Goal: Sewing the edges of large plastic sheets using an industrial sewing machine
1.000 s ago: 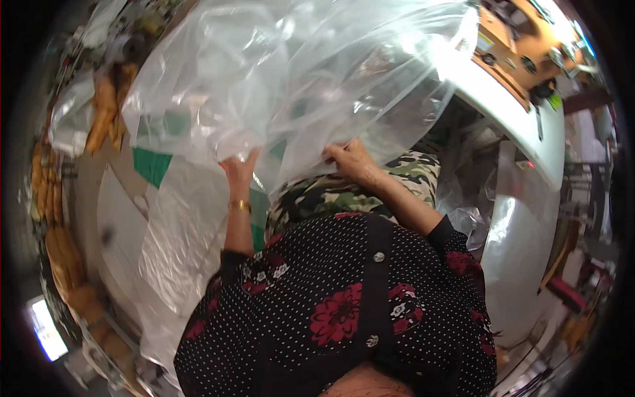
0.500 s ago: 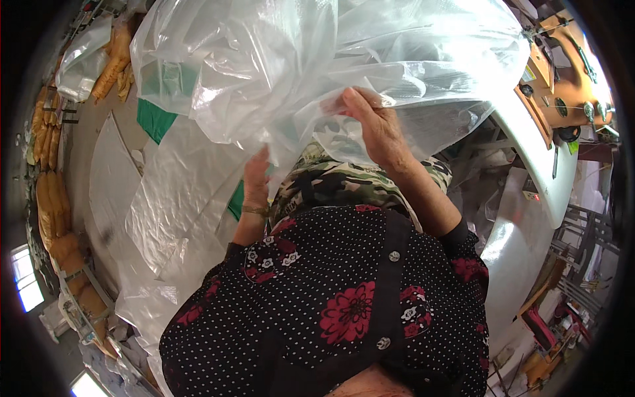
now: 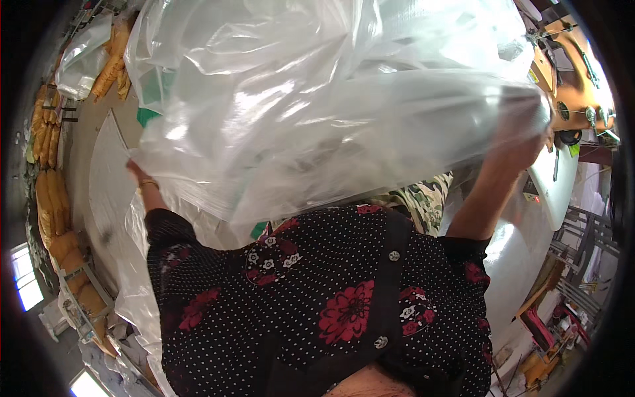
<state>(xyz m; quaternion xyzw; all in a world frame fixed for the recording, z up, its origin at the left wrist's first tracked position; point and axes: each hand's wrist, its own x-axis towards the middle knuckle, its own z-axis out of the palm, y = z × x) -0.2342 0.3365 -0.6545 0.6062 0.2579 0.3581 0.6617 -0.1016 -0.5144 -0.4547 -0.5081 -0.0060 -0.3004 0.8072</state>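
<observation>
A wide sheet of clear plastic film (image 3: 297,139) is stretched across my lap, wrinkled and shiny. At its left edge my left hand (image 3: 138,173) pinches the film, arm held out to the side; the fingertips are partly hidden. My right hand (image 3: 529,135) is closed on the opposite edge, far to the right, and smeared by motion. Part of that hand shows through the film. The near edge sags between both hands, above my camouflage-patterned trousers (image 3: 423,198). More film piles up at the far side.
Green material (image 3: 155,89) shows through the film at the left. Yellow-brown bundles (image 3: 54,198) line the left wall. A white curved surface (image 3: 562,182) stands at the right, with an orange-brown machine (image 3: 575,73) behind it. Grey metal frames (image 3: 585,245) stand at the right.
My hands have moved from near the middle far apart, left hand leftward and right hand rightward. The film between them has spread from a bunched heap into a broad stretch.
</observation>
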